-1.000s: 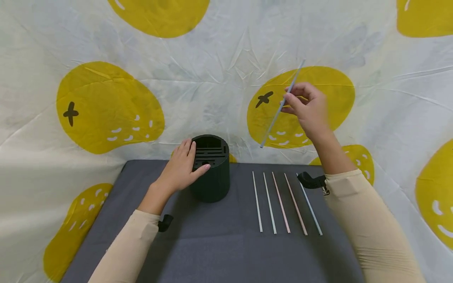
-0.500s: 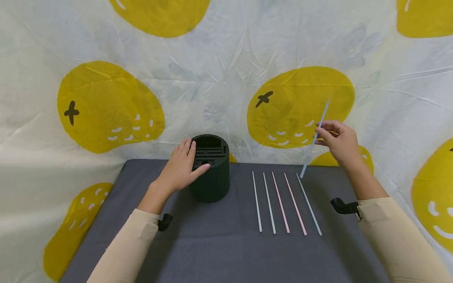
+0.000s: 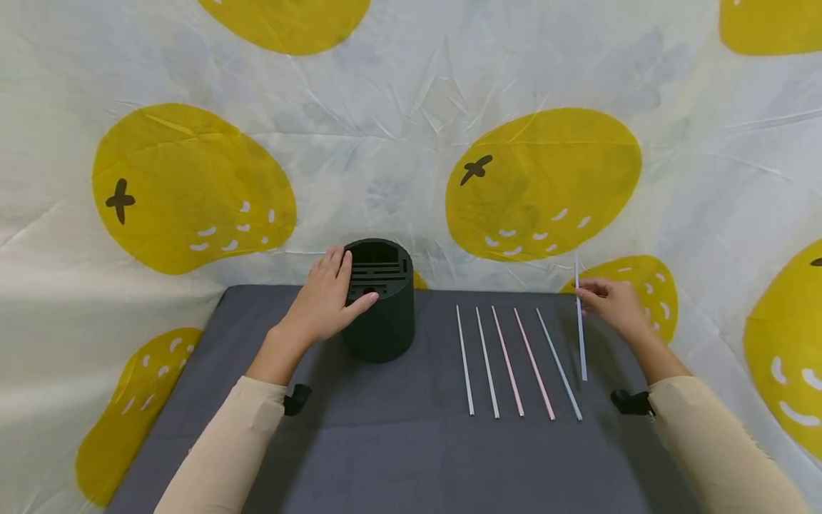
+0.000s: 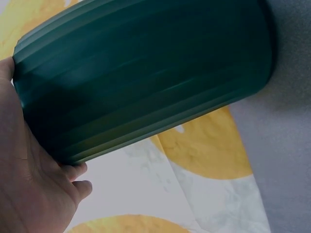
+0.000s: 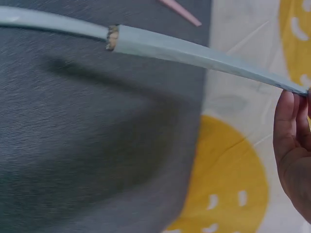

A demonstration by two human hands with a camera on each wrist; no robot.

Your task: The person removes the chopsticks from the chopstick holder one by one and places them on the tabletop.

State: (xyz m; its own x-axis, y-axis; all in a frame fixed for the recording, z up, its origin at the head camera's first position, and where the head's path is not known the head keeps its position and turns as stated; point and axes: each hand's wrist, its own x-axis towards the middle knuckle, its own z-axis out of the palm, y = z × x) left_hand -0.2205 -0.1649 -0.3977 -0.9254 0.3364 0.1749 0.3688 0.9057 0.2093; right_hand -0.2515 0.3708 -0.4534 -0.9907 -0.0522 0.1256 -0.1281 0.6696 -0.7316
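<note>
My left hand (image 3: 324, 296) rests on the left side of a dark green round pen holder (image 3: 381, 332), thumb laid along its front rim. The holder's ribbed wall (image 4: 146, 73) fills much of the left wrist view, with fingertips showing past its edge. My right hand (image 3: 613, 303) pinches a thin pale blue stick (image 3: 581, 335) near its upper part, holding it almost upright at the right end of a row. Its squared lower end looks rough and brownish in the right wrist view. Nearest it lies another blue stick (image 3: 559, 364).
Farther left in the row lie two pink sticks (image 3: 507, 360) (image 3: 534, 364) and two whitish ones (image 3: 486, 363) (image 3: 465, 360). Grey cloth covers the table (image 3: 398, 457). A white curtain (image 3: 398, 178) printed with yellow fruit hangs right behind it.
My right hand has carried the blue stick rightward and down, from high before the curtain to beside the row, and the stick has swung more upright. My left hand stays on the pen holder.
</note>
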